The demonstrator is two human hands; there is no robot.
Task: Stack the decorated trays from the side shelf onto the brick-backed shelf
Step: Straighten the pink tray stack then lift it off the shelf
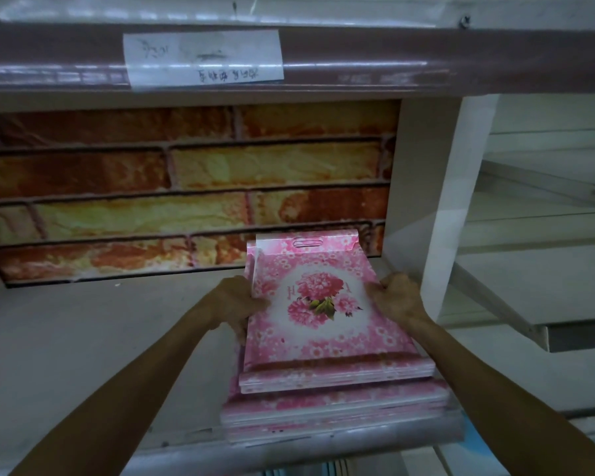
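Note:
A pink tray with a flower bouquet print (318, 304) lies on top of a stack of like pink trays (334, 403) at the right end of the brick-backed shelf (93, 338). My left hand (236, 305) grips the top tray's left edge. My right hand (397, 297) grips its right edge. The tray's far end with a handle slot reaches close to the brick-pattern back wall (186, 194). The lower trays stick out toward the shelf's front lip.
A brown shelf edge with a taped paper label (203, 58) runs overhead. A white upright post (450, 207) bounds the shelf on the right. Beyond it stands the side shelf unit (536, 269) with pale boards.

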